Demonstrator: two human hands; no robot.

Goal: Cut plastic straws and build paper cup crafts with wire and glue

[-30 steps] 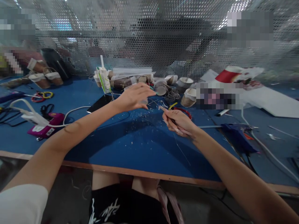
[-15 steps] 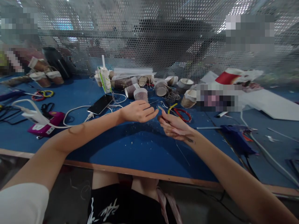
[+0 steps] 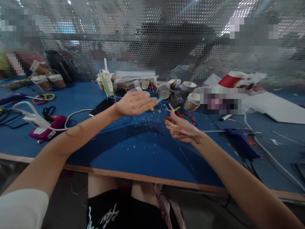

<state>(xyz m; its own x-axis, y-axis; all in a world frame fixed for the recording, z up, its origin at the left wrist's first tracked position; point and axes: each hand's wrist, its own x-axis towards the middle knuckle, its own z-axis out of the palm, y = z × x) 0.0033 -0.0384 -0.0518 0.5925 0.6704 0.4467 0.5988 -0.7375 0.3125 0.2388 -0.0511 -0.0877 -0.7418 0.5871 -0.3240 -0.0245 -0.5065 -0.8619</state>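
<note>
My left hand (image 3: 134, 103) hovers blurred over the blue table (image 3: 133, 149), fingers stretched toward the right. A small teal-green strip (image 3: 159, 99) shows at its fingertips. My right hand (image 3: 182, 128) is a little to the right and lower, palm up, pinched on a thin wire (image 3: 187, 156) that trails down toward the table's front edge. A short pale end (image 3: 171, 107) sticks up from its fingers. The two hands are a short gap apart. Small white scraps (image 3: 147, 119) lie on the table beneath them.
Behind the hands are paper cups (image 3: 164, 92), a wire coil (image 3: 175, 99), red-handled scissors (image 3: 187, 115), a phone (image 3: 102, 105) and a carton (image 3: 106, 81). A blue glue gun (image 3: 240, 141) lies right, a pink device (image 3: 46, 127) and power strip (image 3: 32, 117) left. A perforated screen (image 3: 152, 41) closes the back.
My left hand came down to meet the right hand's fingers, then rose again up and left with the green strip. My right hand stayed in place, turning slightly.
</note>
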